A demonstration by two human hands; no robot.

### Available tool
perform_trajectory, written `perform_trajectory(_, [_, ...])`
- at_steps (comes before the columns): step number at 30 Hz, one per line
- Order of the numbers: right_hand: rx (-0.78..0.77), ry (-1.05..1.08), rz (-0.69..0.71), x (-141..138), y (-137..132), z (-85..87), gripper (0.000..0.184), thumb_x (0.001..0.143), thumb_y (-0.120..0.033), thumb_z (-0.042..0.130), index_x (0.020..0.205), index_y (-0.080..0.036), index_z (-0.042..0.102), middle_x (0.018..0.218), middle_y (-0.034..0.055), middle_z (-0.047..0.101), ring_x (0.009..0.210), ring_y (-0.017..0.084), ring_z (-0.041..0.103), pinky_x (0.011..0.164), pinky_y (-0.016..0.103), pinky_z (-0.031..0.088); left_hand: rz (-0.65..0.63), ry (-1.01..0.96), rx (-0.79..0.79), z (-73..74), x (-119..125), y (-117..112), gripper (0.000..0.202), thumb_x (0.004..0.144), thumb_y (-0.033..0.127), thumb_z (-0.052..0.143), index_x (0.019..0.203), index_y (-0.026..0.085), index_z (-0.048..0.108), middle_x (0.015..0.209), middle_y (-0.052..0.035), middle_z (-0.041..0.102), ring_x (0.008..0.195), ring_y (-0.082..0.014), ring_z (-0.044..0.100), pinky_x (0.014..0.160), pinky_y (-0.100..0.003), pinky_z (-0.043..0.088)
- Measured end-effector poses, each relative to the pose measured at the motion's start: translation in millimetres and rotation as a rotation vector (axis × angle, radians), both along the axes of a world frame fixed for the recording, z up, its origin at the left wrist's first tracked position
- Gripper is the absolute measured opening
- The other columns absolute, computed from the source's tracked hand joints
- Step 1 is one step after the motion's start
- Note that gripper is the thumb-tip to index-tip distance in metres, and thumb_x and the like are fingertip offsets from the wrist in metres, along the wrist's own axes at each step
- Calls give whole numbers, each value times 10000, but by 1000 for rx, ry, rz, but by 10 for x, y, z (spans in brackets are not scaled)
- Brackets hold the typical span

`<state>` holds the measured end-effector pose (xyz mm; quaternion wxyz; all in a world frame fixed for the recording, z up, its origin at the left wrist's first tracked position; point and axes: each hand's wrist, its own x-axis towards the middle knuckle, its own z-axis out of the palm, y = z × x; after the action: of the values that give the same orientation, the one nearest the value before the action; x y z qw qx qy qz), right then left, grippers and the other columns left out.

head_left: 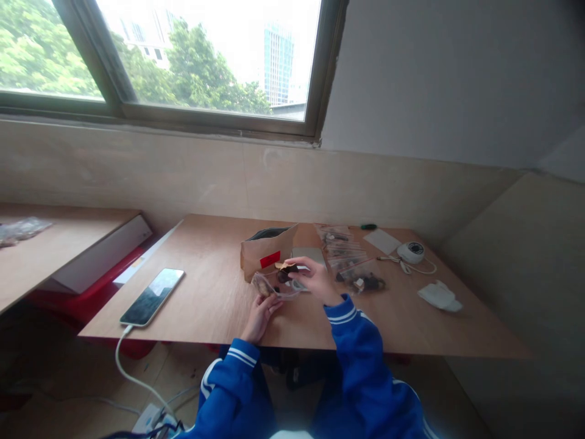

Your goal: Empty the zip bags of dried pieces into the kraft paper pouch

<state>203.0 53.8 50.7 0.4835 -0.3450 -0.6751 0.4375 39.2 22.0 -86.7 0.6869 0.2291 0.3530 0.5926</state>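
My left hand [261, 314] pinches the near edge of a small clear plastic bag [269, 286] lying on the wooden table [214, 292]. My right hand [313, 279] is closed on a small dark part [286, 272] held just above the bag's mouth. Both sleeves are blue with white stripes. Behind my hands stands an open brown cardboard box [267, 250] with a red label.
A phone [152, 296] on a white cable lies at the table's left edge. To the right lie several clear bags of small parts [347, 256], a white round device with a cord [411, 251], a white card [382, 240] and crumpled white material [439, 296]. Another table stands far left.
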Motion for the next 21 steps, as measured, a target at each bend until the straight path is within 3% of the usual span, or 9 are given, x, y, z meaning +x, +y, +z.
perform_trajectory(5, [155, 164, -102, -134, 185, 448, 272, 770, -313, 686, 1027, -222, 672, 1065, 26, 692, 994, 181, 651, 935, 331, 515, -14, 13, 8, -60, -7, 15, 255, 714, 247, 746, 915, 160, 616, 909, -43, 687, 848, -166, 674, 896, -356, 516])
perform_trajectory(9, [321, 101, -178, -298, 382, 687, 236, 820, -313, 637, 1044, -242, 666, 1093, 25, 676, 1018, 185, 633, 936, 331, 511, -33, 31, 14, -52, -17, 12, 266, 718, 276, 742, 934, 176, 624, 937, -36, 687, 864, -163, 672, 888, -342, 522])
perform_trajectory(12, [429, -38, -166, -402, 491, 682, 195, 847, -262, 609, 1033, -266, 668, 1102, 12, 671, 1072, 182, 603, 989, 339, 467, -24, 40, 5, -19, -17, 5, 275, 697, 284, 758, 915, 181, 627, 909, -29, 689, 832, -157, 672, 874, -343, 529])
perform_trajectory(15, [485, -161, -107, -462, 544, 573, 192, 865, -202, 578, 1017, -274, 670, 1084, 8, 672, 1080, 171, 592, 1007, 326, 442, -16, 32, -5, 6, -13, 2, 290, 674, 290, 776, 894, 175, 625, 889, -34, 690, 829, -165, 676, 861, -344, 533])
perform_trajectory(21, [570, -207, -93, -428, 552, 461, 217, 872, -140, 539, 1042, -237, 632, 1071, 37, 658, 1055, 171, 585, 967, 324, 452, -26, 14, -5, -21, -13, 10, 288, 685, 286, 771, 909, 174, 628, 905, -32, 691, 817, -152, 674, 842, -322, 528])
